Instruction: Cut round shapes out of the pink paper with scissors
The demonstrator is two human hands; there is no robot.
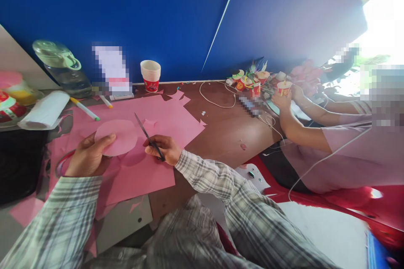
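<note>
While the left hand (86,157) pinched the pink disc (116,136) by its near edge above the worktop (227,134), the right hand (164,149) was closed around scissors (148,136). The disc looked light, thin and floppy, best held near the rim.

- No words, brand names or numbers can be read anywhere in this view.
- A white sheet (112,67) standing at the far side of the bench (227,134), against the blue wall, is blurred out; whatever is printed on it cannot be made out.
- The stack of paper cups (150,75) just right of that sheet carries a red printed band, too small to read.
- The small cups (284,87) at the far right have red and yellow print, also too small to read.
- A red-labelled container (8,107) at the far left edge shows pale marks, not legible.
</note>
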